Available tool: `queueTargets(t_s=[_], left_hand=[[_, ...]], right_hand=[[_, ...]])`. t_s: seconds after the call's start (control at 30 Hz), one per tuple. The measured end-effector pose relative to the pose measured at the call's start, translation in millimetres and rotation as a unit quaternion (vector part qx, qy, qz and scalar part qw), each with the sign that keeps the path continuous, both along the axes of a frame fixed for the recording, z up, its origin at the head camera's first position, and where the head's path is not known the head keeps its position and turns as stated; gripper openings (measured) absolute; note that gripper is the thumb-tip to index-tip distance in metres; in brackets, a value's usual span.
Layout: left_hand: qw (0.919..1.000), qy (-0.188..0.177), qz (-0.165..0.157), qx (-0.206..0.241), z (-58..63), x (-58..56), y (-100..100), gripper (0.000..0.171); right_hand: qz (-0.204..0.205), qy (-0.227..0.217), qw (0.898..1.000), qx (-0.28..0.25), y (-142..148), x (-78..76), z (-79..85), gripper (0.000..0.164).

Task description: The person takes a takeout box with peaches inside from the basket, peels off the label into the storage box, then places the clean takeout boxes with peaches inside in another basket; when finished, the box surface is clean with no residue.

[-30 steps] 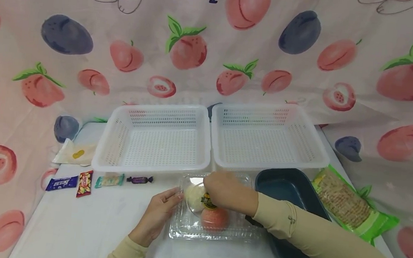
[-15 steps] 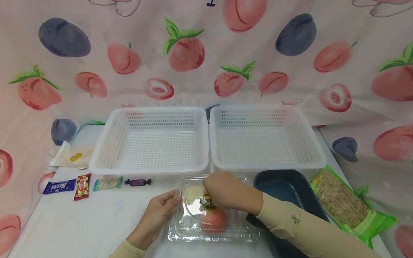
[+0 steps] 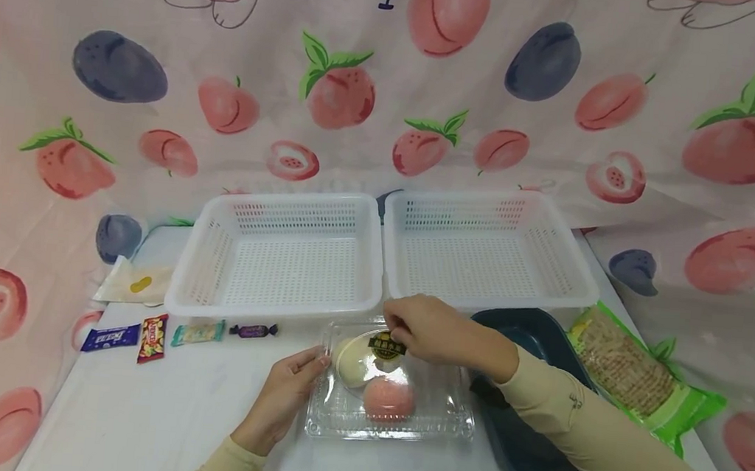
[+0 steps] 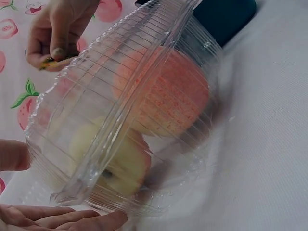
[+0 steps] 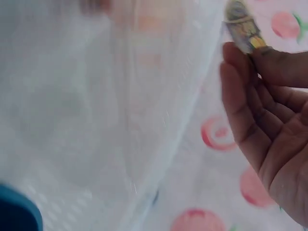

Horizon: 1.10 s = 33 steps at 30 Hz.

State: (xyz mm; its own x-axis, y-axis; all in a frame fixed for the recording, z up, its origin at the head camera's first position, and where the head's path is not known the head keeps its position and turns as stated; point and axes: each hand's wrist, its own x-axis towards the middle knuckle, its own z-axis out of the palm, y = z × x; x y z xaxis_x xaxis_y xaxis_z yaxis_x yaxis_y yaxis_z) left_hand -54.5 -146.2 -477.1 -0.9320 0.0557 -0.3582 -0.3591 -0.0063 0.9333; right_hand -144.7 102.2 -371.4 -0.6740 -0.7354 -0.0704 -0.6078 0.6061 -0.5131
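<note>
A clear plastic clamshell box (image 3: 433, 406) lies on the white table, holding a pale yellow apple (image 4: 110, 159) and a pinkish-red apple (image 4: 166, 91). My left hand (image 3: 280, 398) holds the box's left edge, thumb (image 4: 13, 155) by the lid and fingers (image 4: 72, 220) along the lower side. Over the lid, my right hand (image 3: 446, 333) pinches a black-and-gold sticker (image 3: 386, 346) between thumb and forefinger. The right wrist view shows the sticker (image 5: 245, 26) sticking out past the fingertips.
Two white baskets (image 3: 271, 312) (image 3: 492, 302) stand behind the box. A dark blue bin (image 3: 533, 462) sits under the right forearm. A green-and-yellow bag (image 3: 633, 366) lies at right. At left are several small wrapped snacks (image 3: 197, 333) and a white packet (image 3: 130, 283).
My right hand has risen and drawn back to the right with the sticker, uncovering more of it and of the lid. My left hand stays at the box's left edge.
</note>
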Motion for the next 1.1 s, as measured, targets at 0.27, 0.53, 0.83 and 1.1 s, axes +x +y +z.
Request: queueTargets(t_s=[0.27, 0.53, 0.83, 1.1], left_hand=[[1.0, -0.001, 0.004, 0.001, 0.4, 1.5, 1, 0.061], [0.9998, 0.004, 0.002, -0.021, 2.8, 0.5, 2, 0.062], [0.9999, 0.005, 0.002, -0.016, 0.3, -0.2, 3, 0.061], [0.9998, 0.006, 0.001, -0.019, -0.4, 0.0, 2, 0.061]], right_hand=[[-0.102, 0.007, 0.993, -0.061, 40, -8.6, 28.9, 0.01], [-0.172, 0.006, 0.984, -0.046, 86, -4.4, 30.4, 0.006], [-0.215, -0.001, 0.977, -0.008, 127, -0.6, 5.7, 0.004], [-0.228, -0.035, 0.973, 0.022, 148, 3.3, -23.8, 0.003]])
